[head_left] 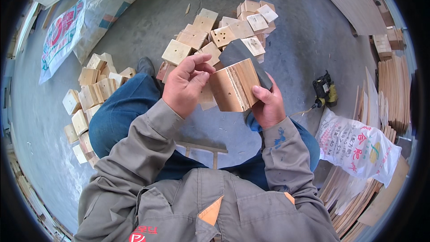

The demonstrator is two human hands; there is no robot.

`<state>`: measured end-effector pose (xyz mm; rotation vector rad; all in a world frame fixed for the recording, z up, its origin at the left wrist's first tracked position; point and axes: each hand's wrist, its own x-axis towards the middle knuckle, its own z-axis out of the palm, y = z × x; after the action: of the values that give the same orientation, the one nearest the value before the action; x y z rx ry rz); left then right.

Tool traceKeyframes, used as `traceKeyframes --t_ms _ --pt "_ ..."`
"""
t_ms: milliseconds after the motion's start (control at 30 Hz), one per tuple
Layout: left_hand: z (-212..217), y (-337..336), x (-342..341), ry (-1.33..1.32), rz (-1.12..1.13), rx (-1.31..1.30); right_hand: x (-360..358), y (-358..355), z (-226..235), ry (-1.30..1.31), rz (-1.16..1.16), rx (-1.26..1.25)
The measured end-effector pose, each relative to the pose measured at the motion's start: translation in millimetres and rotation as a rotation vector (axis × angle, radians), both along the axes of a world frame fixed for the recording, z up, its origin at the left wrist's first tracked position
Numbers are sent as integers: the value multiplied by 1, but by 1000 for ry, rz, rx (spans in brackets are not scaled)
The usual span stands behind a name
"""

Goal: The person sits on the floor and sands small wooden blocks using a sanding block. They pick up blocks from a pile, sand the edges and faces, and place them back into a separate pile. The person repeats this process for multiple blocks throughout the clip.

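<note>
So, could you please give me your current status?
Right fingers gripping layered tan wooden block and dark grey flat sheet. Left fingers bent beside block, contact unclear. Pale wooden blocks piled beyond.

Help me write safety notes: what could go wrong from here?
The brown layered wooden block has a ragged edge that could put splinters into the bare right hand gripping it. The loose heap of pale, boxy wooden blocks might topple if nudged. The black-and-yellow corded tool on the grey floor could trip someone stepping right.
</note>
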<state>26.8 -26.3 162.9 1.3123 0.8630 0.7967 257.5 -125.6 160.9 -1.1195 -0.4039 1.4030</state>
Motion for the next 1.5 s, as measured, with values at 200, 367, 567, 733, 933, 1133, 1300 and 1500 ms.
traceKeyframes --t_ms 200,367,567,733,933,1133,1300,1500 --pt "2 7 -8 -41 -20 -83 -2 -1 -3 -9 53 -15" --pt "4 7 -10 -20 -57 -69 -2 -3 0 -28 39 -34" --pt "3 10 -12 26 -95 -77 -2 -2 0 -22 62 -14" --pt "-2 11 -12 49 -125 -38 1 -4 -4 -25 78 -11" --pt "-8 15 -13 -44 102 -24 2 -6 -2 -43 71 -24" --pt "-8 17 -19 -55 53 -31 7 -4 -4 -28 54 21" --pt "-1 15 -19 -129 25 -67 11 -6 -8 -22 -1 36" --pt "-5 15 -18 -35 60 -38 13 -7 -9 -10 -35 30"
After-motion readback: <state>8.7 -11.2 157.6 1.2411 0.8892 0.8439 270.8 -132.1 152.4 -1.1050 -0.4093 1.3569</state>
